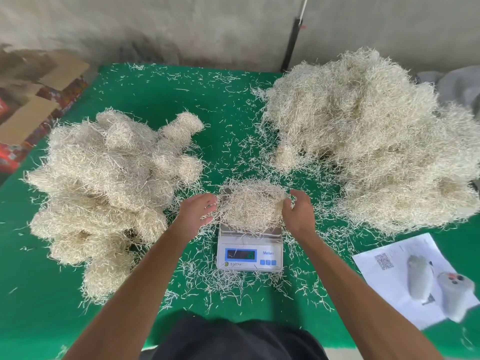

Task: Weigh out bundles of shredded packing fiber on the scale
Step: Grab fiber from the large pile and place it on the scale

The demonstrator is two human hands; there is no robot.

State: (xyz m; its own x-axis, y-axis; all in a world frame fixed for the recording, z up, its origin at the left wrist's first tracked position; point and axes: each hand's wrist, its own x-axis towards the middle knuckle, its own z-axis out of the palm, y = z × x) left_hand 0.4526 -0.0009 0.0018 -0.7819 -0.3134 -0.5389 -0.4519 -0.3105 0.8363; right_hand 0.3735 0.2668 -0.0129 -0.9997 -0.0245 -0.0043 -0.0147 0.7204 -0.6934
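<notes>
- Fiber bundle [250,203] sitting on the scale [249,252] just below centre, overhanging the pan on all sides, so pan mostly hidden.
- Left hand [200,207] at the bundle's 9 o'clock edge, fingers fairly straight, touching the fringe, not clamped on anything.
- Right hand [298,207] at the 3 o'clock edge, fingers curled in and pinching strands at the rim.
- Pile of finished-looking bundles [104,188] out at 9 o'clock on the green mat [181,100], big loose heap [371,141] at 2 o'clock, well apart from the scale.
- Risk one, probably the big one: hands resting on the fiber while the number settles, giving a false weight.
- Risk two: overhanging strands dragging on the mat or on the loose litter around the base, taking load off the pan.
- Risk three: pulling a pinch off the right side could drag a whole tangle with it, stuff clings together, overshooting the trim.
- Readable text: "Meilen" in blue on the scale face, right of the display. Display digits too dim to read.
- Printed sheet [405,276] at 4 o'clock with a QR code, other print too small.
</notes>
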